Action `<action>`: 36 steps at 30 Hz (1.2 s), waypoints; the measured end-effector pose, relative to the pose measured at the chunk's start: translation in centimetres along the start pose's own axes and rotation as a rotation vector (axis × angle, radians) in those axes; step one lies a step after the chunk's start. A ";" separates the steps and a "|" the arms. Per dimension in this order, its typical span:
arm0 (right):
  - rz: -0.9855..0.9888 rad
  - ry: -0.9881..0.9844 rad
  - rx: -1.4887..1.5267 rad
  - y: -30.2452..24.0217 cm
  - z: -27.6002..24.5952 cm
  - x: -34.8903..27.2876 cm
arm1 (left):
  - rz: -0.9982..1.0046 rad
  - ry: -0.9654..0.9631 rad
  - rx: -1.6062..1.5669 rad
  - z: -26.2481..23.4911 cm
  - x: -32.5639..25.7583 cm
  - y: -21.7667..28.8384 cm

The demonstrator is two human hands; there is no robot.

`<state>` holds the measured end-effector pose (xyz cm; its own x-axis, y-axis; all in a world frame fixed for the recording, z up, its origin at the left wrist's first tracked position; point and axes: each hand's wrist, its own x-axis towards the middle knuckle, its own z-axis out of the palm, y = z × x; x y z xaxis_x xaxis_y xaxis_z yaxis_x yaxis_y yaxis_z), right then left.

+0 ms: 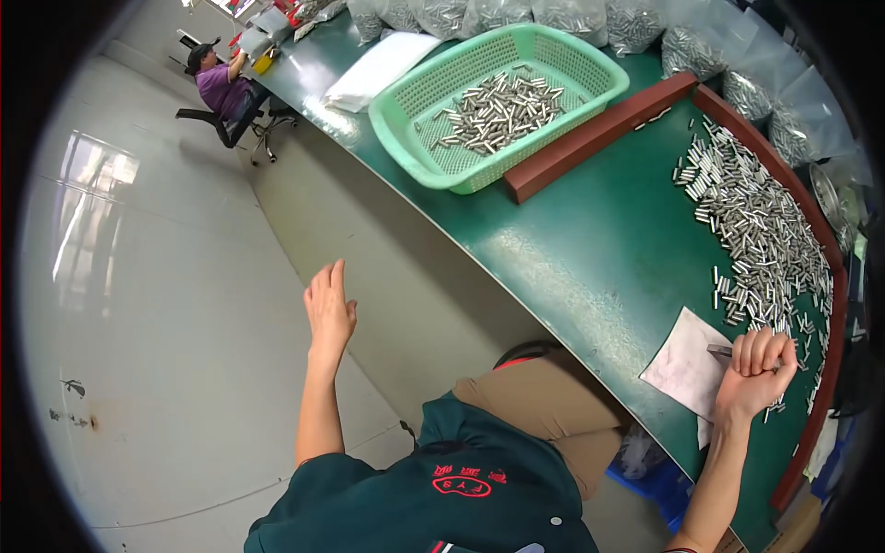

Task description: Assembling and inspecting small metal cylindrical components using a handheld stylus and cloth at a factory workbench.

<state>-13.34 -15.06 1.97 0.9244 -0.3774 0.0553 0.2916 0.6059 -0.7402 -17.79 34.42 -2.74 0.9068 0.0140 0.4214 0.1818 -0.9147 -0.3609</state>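
Note:
My left hand [330, 309] hangs in the air left of the table, over the floor. Its fingers are stretched out and nothing is in it. At the right side of the table, my right hand [758, 369] is closed, with the end of a slim grey metal tool [719, 350] sticking out on its left; the rest is hidden in the fist. Beside and partly under that hand lies a pale pinkish cloth [687, 359]. Just beyond it spreads a large heap of short metal pins [756, 230] on the green tabletop [590, 267].
Brown-red wooden strips [599, 138] border the heap. A light green plastic basket [419, 170] with more pins stands at the far side, next to a white bag [383, 69]. Clear bags of pins [636, 23] line the back edge. A person [221, 88] sits farther along the table.

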 end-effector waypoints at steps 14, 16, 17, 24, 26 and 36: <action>0.017 -0.008 0.033 -0.1 -1.2 0.2 | 0.144 0.201 -0.857 -10.0 6.7 9.4; 0.033 0.002 0.039 0.0 -1.4 0.4 | 0.317 0.350 -1.003 -11.8 9.7 13.9; 0.032 0.017 0.033 -0.1 -1.4 0.4 | 0.412 0.365 -1.026 -12.9 11.0 15.9; 0.022 0.003 0.023 0.1 -1.2 -0.3 | 0.927 0.316 -1.179 -13.2 16.6 29.3; 0.018 0.012 0.035 0.0 -1.5 -0.2 | 0.956 0.272 -1.249 -13.2 17.9 32.8; -0.079 -0.115 -0.062 0.3 -1.6 0.0 | 0.914 0.278 -1.279 -10.4 18.3 36.0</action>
<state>-13.68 -16.04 0.68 0.9222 -0.3375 0.1885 0.3521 0.5320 -0.7700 1.38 -2.42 0.62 0.4063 -0.6441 0.6481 -0.9136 -0.2967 0.2779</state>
